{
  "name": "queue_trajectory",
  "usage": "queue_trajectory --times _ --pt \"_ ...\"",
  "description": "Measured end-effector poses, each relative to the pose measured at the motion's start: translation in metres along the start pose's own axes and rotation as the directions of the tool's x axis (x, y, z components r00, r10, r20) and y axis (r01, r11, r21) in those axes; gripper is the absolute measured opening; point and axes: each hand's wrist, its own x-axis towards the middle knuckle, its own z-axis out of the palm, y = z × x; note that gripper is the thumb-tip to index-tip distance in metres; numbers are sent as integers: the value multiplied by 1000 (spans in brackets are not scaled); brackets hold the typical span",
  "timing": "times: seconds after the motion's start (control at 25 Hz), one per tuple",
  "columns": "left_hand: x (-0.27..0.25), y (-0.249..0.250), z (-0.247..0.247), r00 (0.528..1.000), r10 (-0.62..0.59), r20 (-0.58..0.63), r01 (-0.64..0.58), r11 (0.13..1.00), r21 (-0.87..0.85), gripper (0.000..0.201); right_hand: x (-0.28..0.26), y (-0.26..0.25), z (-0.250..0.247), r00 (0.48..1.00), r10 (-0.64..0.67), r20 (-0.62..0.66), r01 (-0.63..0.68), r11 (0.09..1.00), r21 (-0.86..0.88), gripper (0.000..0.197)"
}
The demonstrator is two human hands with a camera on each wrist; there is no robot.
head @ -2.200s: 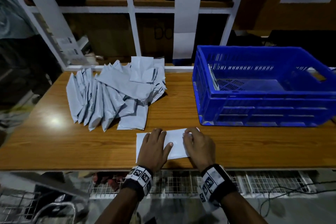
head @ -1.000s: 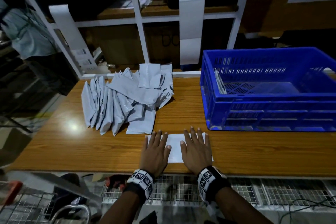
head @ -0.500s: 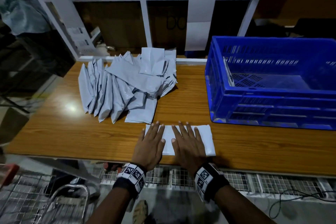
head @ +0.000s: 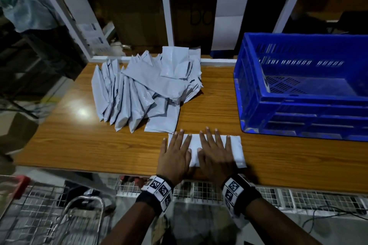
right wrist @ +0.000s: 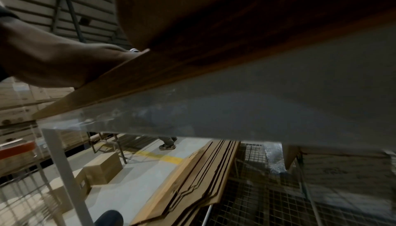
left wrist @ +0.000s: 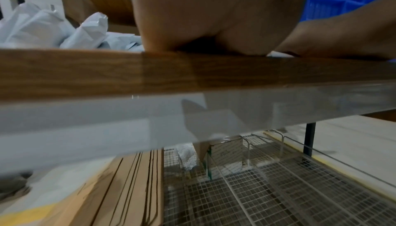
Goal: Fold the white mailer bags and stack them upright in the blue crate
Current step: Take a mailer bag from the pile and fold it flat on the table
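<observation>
A folded white mailer bag (head: 237, 150) lies flat near the front edge of the wooden table (head: 79, 145). My left hand (head: 176, 153) and right hand (head: 216, 152) both press on it with straight, spread fingers, side by side. A heap of unfolded grey-white mailer bags (head: 143, 89) lies just behind, also seen as a pile of bags (left wrist: 42, 26) in the left wrist view. The blue crate (head: 298, 105) stands at the right; one thin folded bag (head: 265, 81) leans upright against its left inner wall. The right wrist view shows only my palm (right wrist: 193, 1) and the table edge (right wrist: 150, 77).
White shelf uprights (head: 165, 6) and hanging white strips (head: 229, 6) rise behind the table. Below the front edge are a wire mesh rack (head: 199, 191) and a wire cart (head: 49, 215) at lower left. Flattened cardboard (right wrist: 193, 178) lies on the floor.
The hands went from pinching and creasing the bag to lying flat on it, and have slid slightly apart across it. The camera moved closer and to the left.
</observation>
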Motion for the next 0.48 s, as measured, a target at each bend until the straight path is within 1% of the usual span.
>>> queue_trajectory --times 0.08,0.16,0.2,0.28,0.32,0.4,0.48 --pt "-1 1 -5 999 19 45 -21 999 49 70 2 2 -4 998 -5 62 4 1000 15 65" --pt "-1 9 -16 999 48 21 -50 997 62 68 2 8 -9 994 2 112 -9 998 57 74" --pt "1 15 -21 998 61 -14 -60 997 41 64 0 11 -11 996 27 87 -33 997 74 74" --pt "6 30 -25 994 82 -78 -88 993 -79 56 -4 20 -16 996 94 -8 -93 994 57 68" --pt "8 38 -24 992 95 -79 -106 985 -135 54 -6 25 -16 993 119 -15 -118 992 43 66" --pt "14 48 -15 990 135 -38 -139 978 -155 53 -11 31 -8 991 132 10 -132 991 13 66" --pt "18 51 -4 992 121 45 -114 985 -131 54 -13 36 -2 992 124 -12 -124 992 13 63"
